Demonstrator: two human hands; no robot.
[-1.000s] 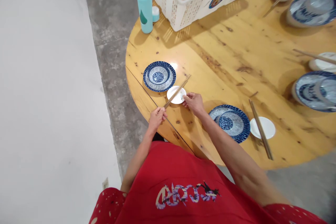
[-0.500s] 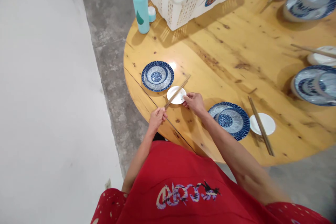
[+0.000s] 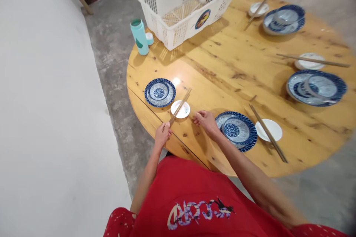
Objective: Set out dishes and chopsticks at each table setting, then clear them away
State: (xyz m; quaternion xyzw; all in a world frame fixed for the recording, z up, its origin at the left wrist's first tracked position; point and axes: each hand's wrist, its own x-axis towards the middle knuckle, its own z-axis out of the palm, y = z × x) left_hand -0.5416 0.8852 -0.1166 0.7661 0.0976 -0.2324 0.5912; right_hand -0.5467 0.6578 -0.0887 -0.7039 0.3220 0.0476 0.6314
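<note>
My left hand (image 3: pixel 163 133) is closed around the lower end of a pair of wooden chopsticks (image 3: pixel 183 103). Their upper part lies across a small white saucer (image 3: pixel 184 112). To the right of that saucer, apart from it, my right hand (image 3: pixel 205 120) hovers over the table with loosely bent fingers and nothing visible in them. A blue-and-white plate with a bowl on it (image 3: pixel 160 92) stands just beyond the saucer, to its left. Close to my right wrist is another blue-and-white plate with a bowl (image 3: pixel 241 129).
The round wooden table (image 3: pixel 222 66) also carries a white plastic basket (image 3: pixel 178 37), a turquoise bottle (image 3: pixel 140 39) and its cap (image 3: pixel 149 38). Chopsticks rest on another saucer (image 3: pixel 274 129) at right. Two more bowl settings (image 3: pixel 317 88) sit farther right. A white wall (image 3: pixel 55 118) is at left.
My right hand has let go of the saucer and drawn away to the right. My left hand still grips the chopsticks. The view has tilted up, showing more of the basket and table.
</note>
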